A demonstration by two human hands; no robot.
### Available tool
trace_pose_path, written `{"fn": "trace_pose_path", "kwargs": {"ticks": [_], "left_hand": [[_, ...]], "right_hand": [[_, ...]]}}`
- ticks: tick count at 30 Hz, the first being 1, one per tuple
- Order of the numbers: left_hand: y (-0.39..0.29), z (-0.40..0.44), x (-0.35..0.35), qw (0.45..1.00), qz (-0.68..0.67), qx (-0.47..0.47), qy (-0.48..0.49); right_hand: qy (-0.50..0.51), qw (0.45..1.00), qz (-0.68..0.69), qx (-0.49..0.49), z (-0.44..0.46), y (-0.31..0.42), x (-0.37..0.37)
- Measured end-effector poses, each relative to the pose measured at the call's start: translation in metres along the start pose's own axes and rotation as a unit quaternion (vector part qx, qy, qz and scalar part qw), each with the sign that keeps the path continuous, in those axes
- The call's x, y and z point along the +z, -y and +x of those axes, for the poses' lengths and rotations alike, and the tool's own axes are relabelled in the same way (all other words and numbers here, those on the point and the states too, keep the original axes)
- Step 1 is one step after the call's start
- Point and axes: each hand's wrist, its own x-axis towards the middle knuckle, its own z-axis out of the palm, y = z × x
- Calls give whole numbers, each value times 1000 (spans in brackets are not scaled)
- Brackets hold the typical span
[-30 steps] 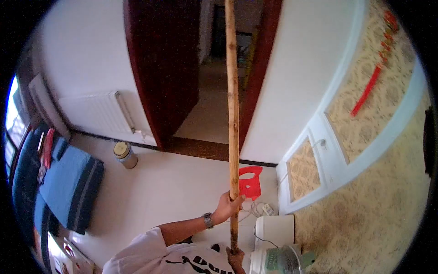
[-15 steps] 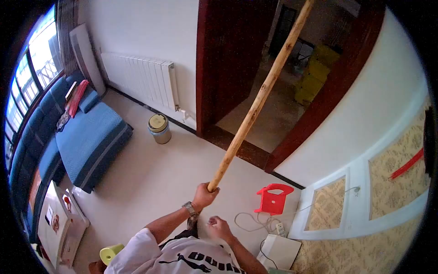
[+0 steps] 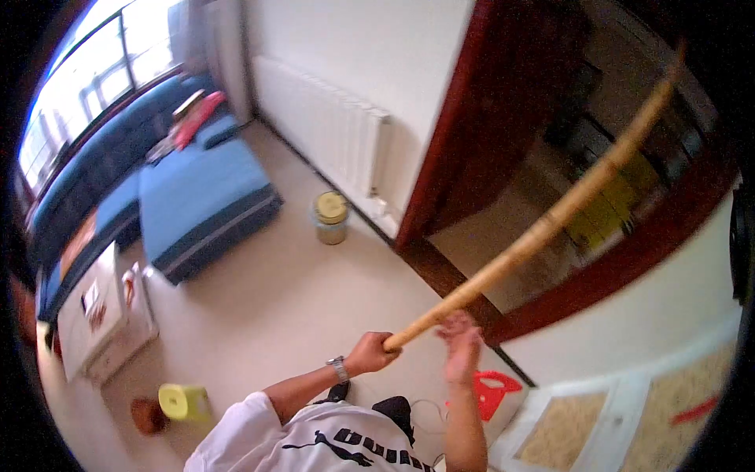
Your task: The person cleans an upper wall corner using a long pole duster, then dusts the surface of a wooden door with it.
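Note:
A long, light wooden pole (image 3: pixel 527 244) slants from the middle of the view up to the top right, with its far end in front of the doorway. My left hand (image 3: pixel 373 353), with a metal watch at the wrist, is closed round its near end. Just beside the pole, my right hand (image 3: pixel 461 350) is raised with its blurred fingers stretched out toward the wood. Whether those fingertips touch the pole I cannot tell.
A dark red door frame (image 3: pixel 445 118) stands ahead, with a white radiator (image 3: pixel 322 126) left of it. By the wall is a lidded bin (image 3: pixel 330 219). A blue sofa (image 3: pixel 204 197), low table (image 3: pixel 94 315) and yellow stool (image 3: pixel 185 403) are left; a red plastic chair (image 3: pixel 491 397) is right.
The pole has tilted down to the right in my left hand. My right hand has risen from near my waist to beside the pole. The view has turned, shifting the room.

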Motion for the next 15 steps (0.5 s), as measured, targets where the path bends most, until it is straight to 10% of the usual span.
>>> {"fn": "trace_pose_path", "kwargs": {"ticks": [15], "left_hand": [[-10,7,67,975,174,-25,-134]], "right_hand": [[323,922,195,-85,185,194,-11]]}}
